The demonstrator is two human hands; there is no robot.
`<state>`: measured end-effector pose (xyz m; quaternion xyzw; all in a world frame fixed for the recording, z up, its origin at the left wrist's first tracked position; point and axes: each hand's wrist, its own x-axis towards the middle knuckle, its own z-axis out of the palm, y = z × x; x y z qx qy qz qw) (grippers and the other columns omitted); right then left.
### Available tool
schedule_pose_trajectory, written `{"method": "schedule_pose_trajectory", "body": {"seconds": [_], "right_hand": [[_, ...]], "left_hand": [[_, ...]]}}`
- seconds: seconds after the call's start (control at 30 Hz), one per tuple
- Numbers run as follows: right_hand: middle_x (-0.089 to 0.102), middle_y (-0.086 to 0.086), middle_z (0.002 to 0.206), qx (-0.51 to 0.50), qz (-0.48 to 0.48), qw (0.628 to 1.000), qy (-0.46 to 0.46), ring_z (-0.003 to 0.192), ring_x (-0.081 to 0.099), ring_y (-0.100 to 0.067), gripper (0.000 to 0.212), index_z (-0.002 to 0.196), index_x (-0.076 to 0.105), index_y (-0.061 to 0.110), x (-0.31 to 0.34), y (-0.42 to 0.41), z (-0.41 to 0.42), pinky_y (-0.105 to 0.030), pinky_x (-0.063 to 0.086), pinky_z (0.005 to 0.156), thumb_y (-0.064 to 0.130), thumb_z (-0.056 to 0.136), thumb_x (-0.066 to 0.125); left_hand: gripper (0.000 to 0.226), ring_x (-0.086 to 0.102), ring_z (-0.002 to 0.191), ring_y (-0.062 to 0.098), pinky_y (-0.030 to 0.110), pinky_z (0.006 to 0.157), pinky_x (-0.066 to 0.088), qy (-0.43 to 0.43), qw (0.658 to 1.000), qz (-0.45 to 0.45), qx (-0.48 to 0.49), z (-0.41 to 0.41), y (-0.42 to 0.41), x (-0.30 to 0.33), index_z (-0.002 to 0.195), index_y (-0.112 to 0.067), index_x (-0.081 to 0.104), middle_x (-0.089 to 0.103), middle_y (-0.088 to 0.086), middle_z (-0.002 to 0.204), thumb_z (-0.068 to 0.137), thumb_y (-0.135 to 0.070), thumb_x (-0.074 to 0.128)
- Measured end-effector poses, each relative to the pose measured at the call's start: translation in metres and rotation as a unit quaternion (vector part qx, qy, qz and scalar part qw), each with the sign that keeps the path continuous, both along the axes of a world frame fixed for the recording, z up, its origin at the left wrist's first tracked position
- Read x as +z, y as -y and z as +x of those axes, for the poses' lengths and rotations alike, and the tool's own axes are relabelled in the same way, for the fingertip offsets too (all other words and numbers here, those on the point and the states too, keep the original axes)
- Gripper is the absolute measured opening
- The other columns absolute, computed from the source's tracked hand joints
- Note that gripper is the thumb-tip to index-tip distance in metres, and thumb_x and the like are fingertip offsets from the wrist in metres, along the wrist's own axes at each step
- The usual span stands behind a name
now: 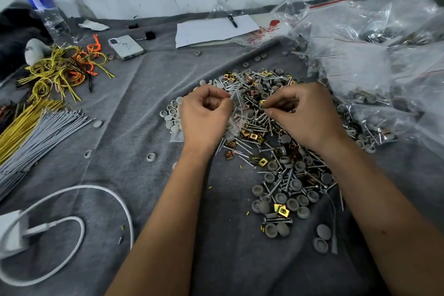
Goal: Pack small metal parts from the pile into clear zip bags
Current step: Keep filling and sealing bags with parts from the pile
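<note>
Pinching a small brass clip (262,103) over the pile (269,127) mid-cloth, the right hand (305,113) has its fingertips closed on it. The left hand (206,113) grips a clear zip bag (236,118), limp and slippery, likely best held at its mouth. The parts look light, hard and sharp-edged; filled bags (374,74) crowd the cloth's right edge.

Phone (126,47), bottle (45,11), wires (63,70), paper (213,29), charger (12,233).
</note>
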<state>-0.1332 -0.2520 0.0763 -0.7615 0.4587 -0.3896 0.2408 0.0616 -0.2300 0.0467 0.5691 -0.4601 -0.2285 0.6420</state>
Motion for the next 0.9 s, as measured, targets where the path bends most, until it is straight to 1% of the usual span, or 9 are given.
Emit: {"method": "schedule_pose_trajectory", "body": {"seconds": [0.13,0.2,0.3,0.4,0.47,0.63,0.73,0.83,0.9], "right_hand": [[0.074,0.016,0.081,-0.011,-0.011,1.0,-0.012,0.075,0.068,0.005,0.016,0.089,0.082,0.024,0.001,-0.002,0.0,-0.005,0.05,0.069,0.01,0.081,0.085],[0.074,0.017,0.081,-0.017,-0.023,1.0,-0.007,0.076,0.069,0.004,0.017,0.089,0.082,0.026,0.002,-0.004,0.001,-0.009,0.053,0.071,0.011,0.082,0.084],[0.074,0.018,0.082,-0.025,-0.044,0.999,0.017,0.078,0.069,0.002,0.017,0.088,0.081,0.027,0.005,-0.006,0.001,-0.013,0.055,0.073,0.012,0.082,0.083],[0.074,0.019,0.085,-0.008,-0.07,0.996,0.05,0.081,0.07,0.001,0.015,0.089,0.081,0.023,0.008,-0.011,0.004,-0.012,0.054,0.074,0.01,0.082,0.083],[0.075,0.016,0.088,0.006,-0.086,0.994,0.061,0.084,0.071,-0.001,0.015,0.092,0.08,0.02,0.009,-0.015,0.009,-0.014,0.054,0.077,0.01,0.082,0.082],[0.073,0.008,0.083,0.028,-0.117,0.992,0.045,0.08,0.069,-0.004,0.014,0.087,0.076,0.013,0.006,-0.022,0.019,-0.016,0.053,0.076,0.007,0.079,0.085],[0.075,0.007,0.087,0.03,-0.128,0.991,0.005,0.083,0.068,-0.008,0.016,0.091,0.081,0.016,0.004,-0.022,0.02,-0.025,0.054,0.08,0.008,0.079,0.085],[0.077,0.006,0.093,0.046,-0.119,0.991,-0.035,0.091,0.066,-0.014,0.016,0.095,0.083,0.018,0.005,-0.019,0.018,-0.037,0.051,0.089,0.012,0.08,0.085],[0.078,0.007,0.094,0.06,-0.123,0.99,-0.038,0.092,0.065,-0.012,0.014,0.096,0.082,0.018,0.006,-0.018,0.017,-0.036,0.049,0.091,0.014,0.082,0.084]], "left_hand": [[0.01,0.056,0.053,0.015,0.028,0.052,0.045,-0.004,1.0,0.009,-0.006,0.0,-0.001,0.0,0.078,-0.022,0.075,0.065,0.0,0.059,0.072,-0.015,0.07],[0.01,0.055,0.053,0.015,0.029,0.051,0.044,-0.003,1.0,0.011,-0.011,-0.002,-0.002,0.001,0.078,-0.02,0.074,0.064,0.001,0.059,0.074,-0.012,0.07],[0.009,0.053,0.051,0.012,0.025,0.05,0.042,0.003,1.0,0.009,-0.017,-0.004,-0.005,0.004,0.077,-0.017,0.073,0.062,-0.001,0.058,0.075,-0.009,0.07],[0.009,0.053,0.051,0.012,0.025,0.052,0.042,0.013,1.0,0.011,-0.025,-0.006,-0.007,0.006,0.079,-0.014,0.073,0.062,0.001,0.059,0.079,-0.006,0.07],[0.009,0.053,0.051,0.014,0.027,0.053,0.044,0.014,0.999,0.015,-0.033,-0.008,-0.008,0.007,0.08,-0.012,0.073,0.061,0.001,0.058,0.079,-0.005,0.069],[0.009,0.051,0.052,0.015,0.03,0.054,0.041,0.009,0.999,0.013,-0.049,-0.013,-0.01,0.01,0.082,-0.01,0.073,0.058,-0.002,0.056,0.075,-0.007,0.068],[0.009,0.051,0.053,0.015,0.031,0.053,0.042,0.008,0.998,0.015,-0.057,-0.013,-0.011,0.009,0.082,-0.011,0.073,0.058,-0.003,0.057,0.076,-0.008,0.068],[0.01,0.051,0.051,0.012,0.026,0.052,0.042,0.006,0.999,0.012,-0.052,-0.012,-0.01,0.009,0.082,-0.012,0.073,0.059,-0.003,0.057,0.075,-0.01,0.067],[0.008,0.052,0.051,0.012,0.025,0.053,0.042,-0.004,0.999,0.01,-0.045,-0.011,-0.008,0.009,0.079,-0.013,0.073,0.061,-0.001,0.057,0.075,-0.01,0.067]]}}
